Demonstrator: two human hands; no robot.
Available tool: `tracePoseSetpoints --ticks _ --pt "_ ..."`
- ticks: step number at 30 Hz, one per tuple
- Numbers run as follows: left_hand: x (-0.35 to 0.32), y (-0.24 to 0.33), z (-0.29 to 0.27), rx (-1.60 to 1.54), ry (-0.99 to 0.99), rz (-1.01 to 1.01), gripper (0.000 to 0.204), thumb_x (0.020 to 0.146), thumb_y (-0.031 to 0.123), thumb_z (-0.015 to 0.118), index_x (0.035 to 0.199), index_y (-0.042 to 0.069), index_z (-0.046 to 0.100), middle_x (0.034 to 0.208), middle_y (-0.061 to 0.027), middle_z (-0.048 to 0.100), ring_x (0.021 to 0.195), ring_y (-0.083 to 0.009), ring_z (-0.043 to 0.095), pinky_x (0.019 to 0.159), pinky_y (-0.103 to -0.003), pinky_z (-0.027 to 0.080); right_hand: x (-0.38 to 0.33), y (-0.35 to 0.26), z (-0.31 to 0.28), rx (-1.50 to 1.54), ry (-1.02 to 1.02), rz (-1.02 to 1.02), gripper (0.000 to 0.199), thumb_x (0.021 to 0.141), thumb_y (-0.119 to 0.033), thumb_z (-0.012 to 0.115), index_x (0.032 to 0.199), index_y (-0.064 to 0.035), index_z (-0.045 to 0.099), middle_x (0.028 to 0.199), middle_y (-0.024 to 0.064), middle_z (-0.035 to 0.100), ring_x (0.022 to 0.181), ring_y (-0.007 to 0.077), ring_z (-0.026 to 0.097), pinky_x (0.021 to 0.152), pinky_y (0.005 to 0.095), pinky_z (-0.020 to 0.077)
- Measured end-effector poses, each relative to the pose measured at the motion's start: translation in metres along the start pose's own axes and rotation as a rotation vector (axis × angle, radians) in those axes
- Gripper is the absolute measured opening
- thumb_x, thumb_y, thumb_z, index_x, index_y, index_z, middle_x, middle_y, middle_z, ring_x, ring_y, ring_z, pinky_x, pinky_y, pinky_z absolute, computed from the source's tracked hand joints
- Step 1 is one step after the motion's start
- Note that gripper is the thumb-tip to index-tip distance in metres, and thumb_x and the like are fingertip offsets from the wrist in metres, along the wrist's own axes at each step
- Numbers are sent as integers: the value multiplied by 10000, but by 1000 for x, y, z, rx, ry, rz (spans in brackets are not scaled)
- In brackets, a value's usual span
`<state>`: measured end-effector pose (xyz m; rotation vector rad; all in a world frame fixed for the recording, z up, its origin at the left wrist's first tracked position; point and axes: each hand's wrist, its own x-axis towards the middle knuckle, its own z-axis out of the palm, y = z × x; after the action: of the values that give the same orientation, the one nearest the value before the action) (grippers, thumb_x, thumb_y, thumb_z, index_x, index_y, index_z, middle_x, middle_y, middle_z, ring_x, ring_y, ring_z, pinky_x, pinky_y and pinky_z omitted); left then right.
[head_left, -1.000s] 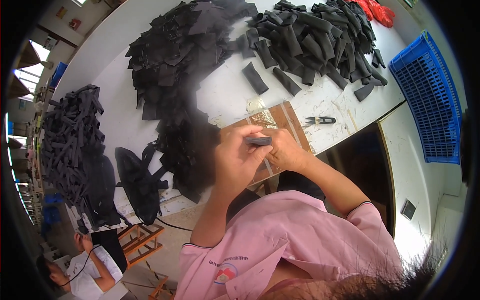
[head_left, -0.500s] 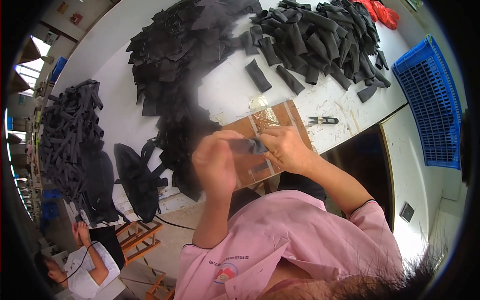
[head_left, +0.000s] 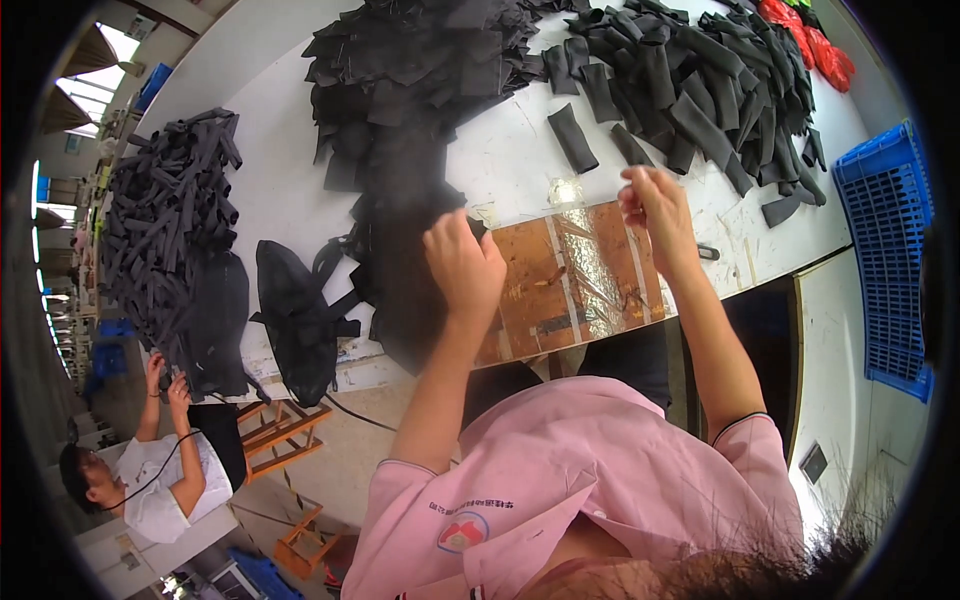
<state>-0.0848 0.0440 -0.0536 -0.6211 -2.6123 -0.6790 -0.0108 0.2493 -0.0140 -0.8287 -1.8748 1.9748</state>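
My left hand (head_left: 467, 265) is over the near edge of a heap of flat black fabric pieces (head_left: 400, 70). Its thumb stands apart from its bent fingers, and I see nothing held in it. Beyond the brown taped board (head_left: 525, 275), my right hand (head_left: 657, 215) is raised over the white table with its fingers loosely bent and nothing visible in them. Just past its fingertips lies a black fabric tube (head_left: 629, 147), with another black tube (head_left: 572, 138) to its left. Thread snips (head_left: 708, 252) show partly beside my right forearm.
A pile of black tubes (head_left: 720, 85) covers the far right of the table (head_left: 510, 165). Red bags (head_left: 828, 58) lie behind it, and a blue crate (head_left: 885, 260) stands at right. On the left are narrow black strips (head_left: 165, 210), a black bag-like item (head_left: 292, 320) and a co-worker (head_left: 165, 480).
My hands were together over the board, holding a dark fabric piece; now they are apart. The left moved toward the flat pieces, the right toward the tubes, and the fabric piece has left them.
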Motion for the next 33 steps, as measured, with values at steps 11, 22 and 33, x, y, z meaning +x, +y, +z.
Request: tracePoseSetpoints --ticks 11,22,33 --pt "65 -40 23 361 -423 -40 90 679 54 536 702 25 618 739 -178 598 727 -334 582 656 -399 464 -52 84 -1 -657 61 -518 61 797 -85 541 835 -37 537 770 127 553 662 326 555 564 365 442" --pt "36 22 -10 -218 -54 315 164 665 -28 521 817 -25 582 764 -156 573 731 -319 537 662 -374 447 -51 86 -4 -669 62 -530 72 795 -99 549 823 -34 539 758 119 552 644 319 559 548 372 441" --pt "-45 14 -2 -442 -335 316 274 627 -34 577 898 2 559 866 -148 529 806 -313 511 736 -378 431 -52 85 -3 -650 54 -541 71 795 -102 549 824 -37 541 762 116 552 651 316 559 557 372 442"
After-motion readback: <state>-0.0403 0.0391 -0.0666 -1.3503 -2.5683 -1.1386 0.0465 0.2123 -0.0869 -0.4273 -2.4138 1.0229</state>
